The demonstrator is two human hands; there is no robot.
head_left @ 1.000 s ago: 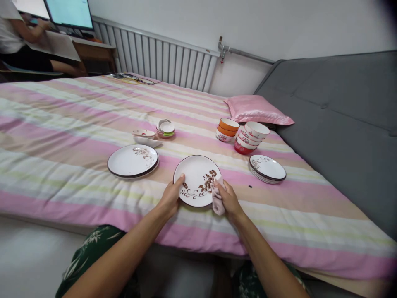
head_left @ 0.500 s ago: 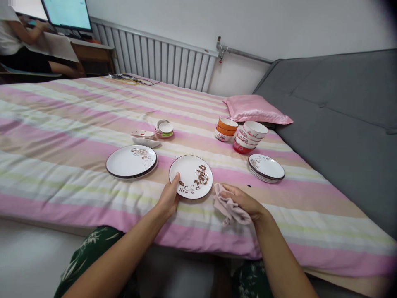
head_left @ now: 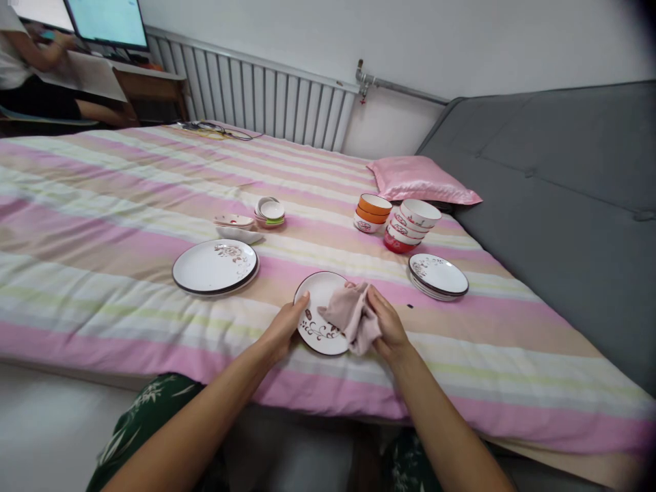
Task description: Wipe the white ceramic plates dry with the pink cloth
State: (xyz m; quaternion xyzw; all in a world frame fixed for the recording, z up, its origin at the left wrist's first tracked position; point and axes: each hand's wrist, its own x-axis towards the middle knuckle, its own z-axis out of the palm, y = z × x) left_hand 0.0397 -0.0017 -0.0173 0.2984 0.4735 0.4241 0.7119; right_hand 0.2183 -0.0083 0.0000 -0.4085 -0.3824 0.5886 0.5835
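Note:
A small white plate (head_left: 314,317) with a dark rim and brown flower pattern is held up over the front of the bed. My left hand (head_left: 285,326) grips its left edge, thumb on the upper face. A pinkish cloth (head_left: 357,320) is bunched in my right hand (head_left: 388,324) and lies across the plate's right part, hiding much of the flower. To the left rests a stack of larger plates (head_left: 210,266). On the right is a stack of smaller plates (head_left: 441,275) with a similar pattern.
Behind the plates stand orange bowls (head_left: 374,208) and white-and-red bowls (head_left: 413,225). Small dishes (head_left: 270,210) and oval dishes (head_left: 236,231) sit left of centre. Further back are a pink pillow (head_left: 423,179) and cables (head_left: 218,130). Another person (head_left: 31,68) sits at a desk, far left.
My right hand has brought the cloth left onto the plate. The plate, in my left hand, has moved slightly right and nearer to me.

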